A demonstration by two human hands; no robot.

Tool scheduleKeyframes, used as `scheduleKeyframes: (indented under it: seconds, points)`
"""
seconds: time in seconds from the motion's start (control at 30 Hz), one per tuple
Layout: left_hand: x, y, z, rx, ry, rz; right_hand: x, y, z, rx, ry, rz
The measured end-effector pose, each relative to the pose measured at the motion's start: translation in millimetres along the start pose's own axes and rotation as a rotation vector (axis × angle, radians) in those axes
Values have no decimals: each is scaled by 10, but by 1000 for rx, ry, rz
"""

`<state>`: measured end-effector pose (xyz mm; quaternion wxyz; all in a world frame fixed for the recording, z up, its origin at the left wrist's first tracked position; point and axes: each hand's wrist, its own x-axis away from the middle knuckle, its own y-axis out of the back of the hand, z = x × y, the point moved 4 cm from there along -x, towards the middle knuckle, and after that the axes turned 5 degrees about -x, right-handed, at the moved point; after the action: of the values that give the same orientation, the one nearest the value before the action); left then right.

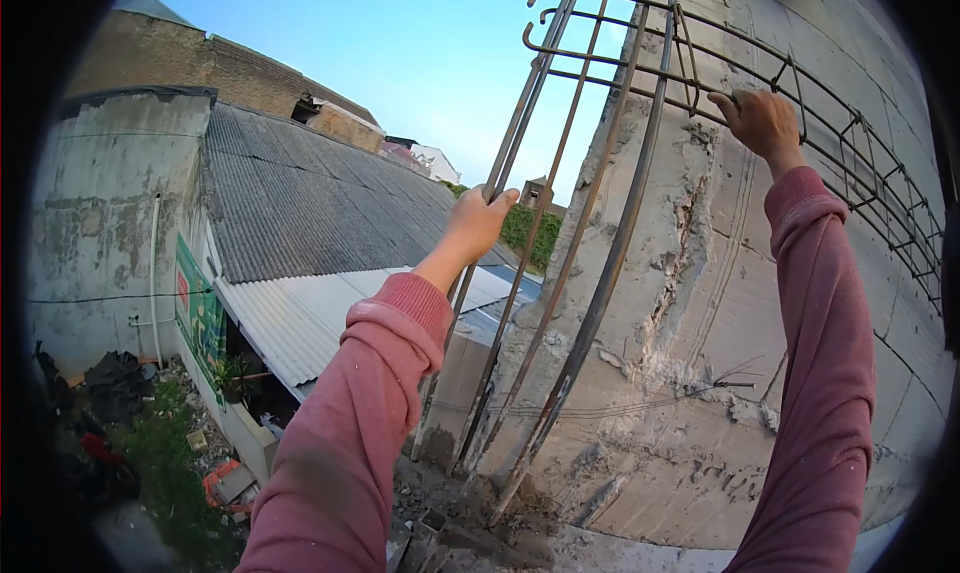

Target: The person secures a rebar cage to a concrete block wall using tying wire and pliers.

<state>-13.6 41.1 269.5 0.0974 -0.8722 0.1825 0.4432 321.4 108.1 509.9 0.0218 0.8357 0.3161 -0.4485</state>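
Note:
My left hand [475, 223] is closed around upright steel rebar [515, 123] at the left of a group of bars rising from the concrete base. In my right hand [758, 123] is the lower bar of a rebar cage [850, 138], gripped near its left part. The cage runs sideways along the wall, its rods tied by bent stirrups [686, 58]. Its hooked ends [545, 35] reach past the upright bars on the left. A thicker upright bar [625, 243] leans between my hands, crossing the cage near the top.
A rough block wall [720, 303] with cracked mortar fills the right side. Broken concrete [510, 518] lies at the bars' foot. To the left, a corrugated roof [310, 188] and white roof sheets [310, 318] sit lower, above a yard with grass [175, 463] and rubble.

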Motion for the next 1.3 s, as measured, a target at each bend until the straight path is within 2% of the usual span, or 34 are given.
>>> scheduleKeyframes:
  seconds: [0.07, 0.17, 0.27, 0.63, 0.73, 0.93, 1.3]
  points:
    - [3, 14, -13, -6, -34, 4, -40, 24, -28, -2, -11, 13]
    - [48, 30, -35, 63, 52, 15, -135, 23, -67, -18, -60, 48]
    - [78, 32, -55, 94, 0, -16, -247, 2, -88, 56, -100, 69]
    - [81, -2, -44, 110, -43, -7, -488, -138, -159, 31, -156, 102]
    - [77, 4, -42, 66, -14, -4, -506, -168, -210, -1, -128, 9]
    - [100, -4, -50, 97, -61, -16, -575, -186, -291, 29, -152, 70]
    - [106, -56, -99, 96, -57, -7, -697, -286, -416, 29, -137, 6]
